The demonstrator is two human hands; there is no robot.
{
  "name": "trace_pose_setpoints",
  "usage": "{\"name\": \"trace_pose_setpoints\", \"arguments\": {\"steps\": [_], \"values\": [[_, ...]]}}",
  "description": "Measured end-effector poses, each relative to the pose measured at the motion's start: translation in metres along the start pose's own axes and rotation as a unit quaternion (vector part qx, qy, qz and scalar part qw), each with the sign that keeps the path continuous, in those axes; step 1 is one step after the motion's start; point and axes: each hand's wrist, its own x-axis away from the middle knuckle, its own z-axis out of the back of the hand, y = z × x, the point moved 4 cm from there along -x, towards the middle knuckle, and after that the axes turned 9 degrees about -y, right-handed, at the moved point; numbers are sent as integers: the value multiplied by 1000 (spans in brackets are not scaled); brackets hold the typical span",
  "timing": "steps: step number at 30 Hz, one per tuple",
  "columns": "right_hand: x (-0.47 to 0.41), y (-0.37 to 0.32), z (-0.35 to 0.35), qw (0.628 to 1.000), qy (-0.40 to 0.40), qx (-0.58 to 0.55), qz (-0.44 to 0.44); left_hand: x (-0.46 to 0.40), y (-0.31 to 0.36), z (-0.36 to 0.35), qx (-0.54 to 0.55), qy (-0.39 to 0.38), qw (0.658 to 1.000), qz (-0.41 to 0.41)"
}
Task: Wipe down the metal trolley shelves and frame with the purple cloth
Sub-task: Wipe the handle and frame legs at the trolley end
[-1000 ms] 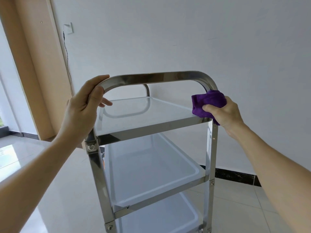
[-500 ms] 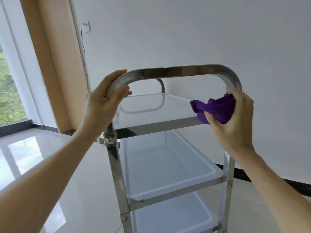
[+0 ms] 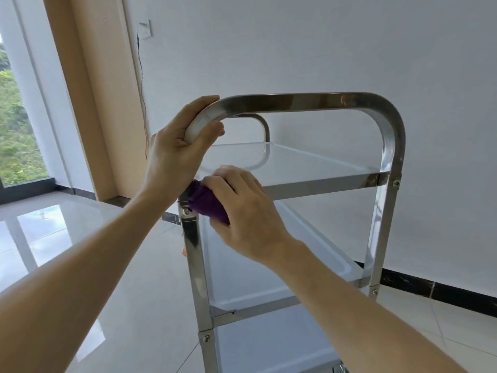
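A shiny metal trolley [image 3: 391, 146] with three shelves stands in front of me against a white wall. My left hand [image 3: 177, 154] grips the left bend of its top handle bar. My right hand [image 3: 242, 214] holds the bunched purple cloth [image 3: 207, 203] pressed against the near left post, at the corner where the top shelf joins it. Most of the cloth is hidden under my fingers. The middle shelf [image 3: 347, 267] and part of the bottom shelf [image 3: 269, 351] show below my right forearm.
A white wall [image 3: 322, 49] lies right behind the trolley, with a dark skirting strip [image 3: 430, 289] at floor level. A beige door frame [image 3: 88, 103] and a window [image 3: 16, 130] are to the left. Glossy tiled floor [image 3: 67, 238] spreads out at left.
My right hand has carried the purple cloth from the right end of the handle across to the near left post. My left hand kept its grip on the handle's left bend.
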Motion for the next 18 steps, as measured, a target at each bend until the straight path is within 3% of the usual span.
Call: {"name": "trace_pose_setpoints", "arguments": {"steps": [4,8,11,18], "values": [[22,28,11,1000,12,-2,25,1,-1,5,-20,10,1000,-8],[64,82,39,990,106,-42,-89,0,-1,3,21,-19,1000,-9],[66,86,44,975,162,-39,-145,0,2,-2,28,-26,999,-3],[24,17,-2,998,61,19,-29,3,3,-1,17,-14,1000,7]]}}
